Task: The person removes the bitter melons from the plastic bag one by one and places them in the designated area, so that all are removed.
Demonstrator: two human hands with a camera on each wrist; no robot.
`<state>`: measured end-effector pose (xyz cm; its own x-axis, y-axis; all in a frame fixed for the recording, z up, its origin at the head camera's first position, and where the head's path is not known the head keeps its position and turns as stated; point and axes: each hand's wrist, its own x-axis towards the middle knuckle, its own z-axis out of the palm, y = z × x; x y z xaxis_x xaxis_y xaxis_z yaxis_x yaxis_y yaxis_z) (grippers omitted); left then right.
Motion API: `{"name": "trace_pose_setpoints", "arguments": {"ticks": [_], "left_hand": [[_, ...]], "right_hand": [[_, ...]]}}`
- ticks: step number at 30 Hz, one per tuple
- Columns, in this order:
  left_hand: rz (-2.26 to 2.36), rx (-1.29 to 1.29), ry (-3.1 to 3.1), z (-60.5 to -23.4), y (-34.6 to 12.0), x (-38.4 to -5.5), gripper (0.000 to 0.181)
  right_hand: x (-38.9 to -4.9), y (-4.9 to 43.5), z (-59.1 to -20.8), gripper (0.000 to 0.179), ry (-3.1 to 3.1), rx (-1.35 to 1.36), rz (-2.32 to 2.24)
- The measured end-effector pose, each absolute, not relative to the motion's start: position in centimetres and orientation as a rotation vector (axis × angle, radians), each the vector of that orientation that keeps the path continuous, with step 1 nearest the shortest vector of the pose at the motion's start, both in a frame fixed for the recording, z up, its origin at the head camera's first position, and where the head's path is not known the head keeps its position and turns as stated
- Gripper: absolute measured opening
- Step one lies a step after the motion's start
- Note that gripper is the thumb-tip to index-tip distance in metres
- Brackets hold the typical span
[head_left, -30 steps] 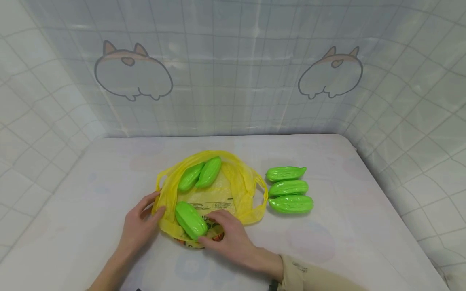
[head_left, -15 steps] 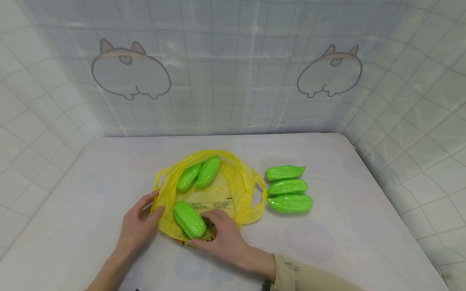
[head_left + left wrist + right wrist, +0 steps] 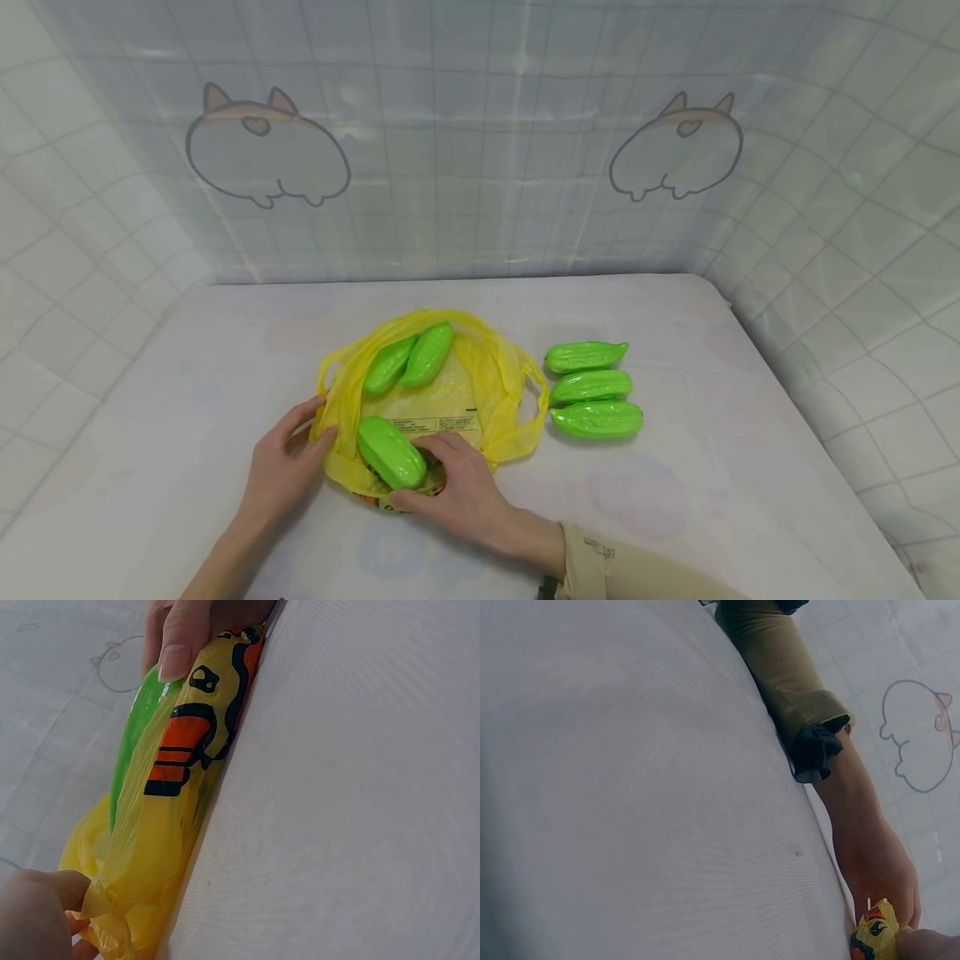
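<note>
A yellow plastic bag (image 3: 495, 375) lies on its side with its mouth spread open. My left hand (image 3: 281, 467) pinches the bag's left edge between thumb and fingers; the left wrist view shows this hand (image 3: 37, 907) at the gathered plastic. Inside the bag's near part lies a glossy green bitter melon (image 3: 392, 454). My right hand (image 3: 465, 500) holds its lower right end, thumb in front and fingers behind. In the left wrist view the right thumb (image 3: 178, 641) presses on this melon's end at the bag's rim. Two more bitter melons (image 3: 427, 354) rest deeper inside.
Several similar green bitter melons are stacked in a short row on the table right of the bag, among them a middle melon (image 3: 592, 387). The white table (image 3: 735, 500) is bordered by tile-patterned sheets (image 3: 480, 167). A bag handle loop (image 3: 542, 408) reaches towards the row.
My right hand has moved slightly left and closed in around the near melon's lower end. The left hand keeps its grip on the bag, and the other melons have not moved.
</note>
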<state>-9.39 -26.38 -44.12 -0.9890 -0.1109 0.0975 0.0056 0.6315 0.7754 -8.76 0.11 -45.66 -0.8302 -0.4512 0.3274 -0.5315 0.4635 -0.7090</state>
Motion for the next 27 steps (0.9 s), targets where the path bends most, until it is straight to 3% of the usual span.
{"name": "trace_pose_setpoints", "arguments": {"ticks": [27], "left_hand": [[-1.305,0.075,-2.695,-44.2,-26.5,-9.6,0.052]], "right_hand": [[-9.0,1.7,-44.4,0.049,-2.619,0.734,1.674]]}}
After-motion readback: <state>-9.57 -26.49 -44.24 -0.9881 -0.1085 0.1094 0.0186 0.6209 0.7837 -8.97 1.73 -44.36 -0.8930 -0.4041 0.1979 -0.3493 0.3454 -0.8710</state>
